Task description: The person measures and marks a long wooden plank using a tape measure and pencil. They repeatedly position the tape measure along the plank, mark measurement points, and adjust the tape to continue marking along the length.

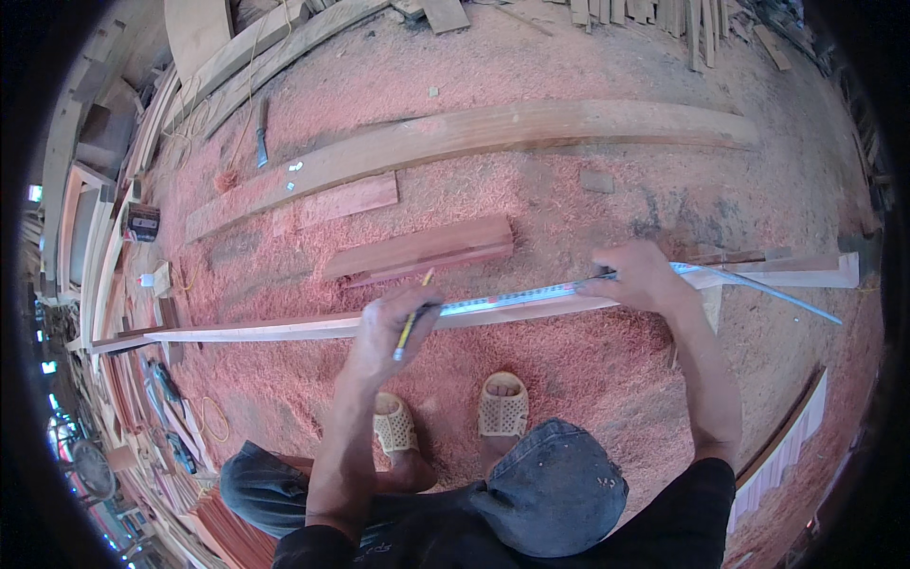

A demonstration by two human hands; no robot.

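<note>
A long, pale wooden strip stretches across in front of me, from the far left to the right. Along its top runs a measuring tape, pulled out between my hands, its blade carrying on past the right one and sticking out over the ground. My left hand is closed, with a yellow pencil between its fingers and something dark at the tape, partly hidden. Closed around the tape farther along, my right hand rests over the strip; its fingertips are partly covered.
Pink wood shavings cover much of the ground. Beyond the strip lie a short reddish board, a long curved plank and a blade with a wooden handle. Stacked timber lines the left side; power tools lie there.
</note>
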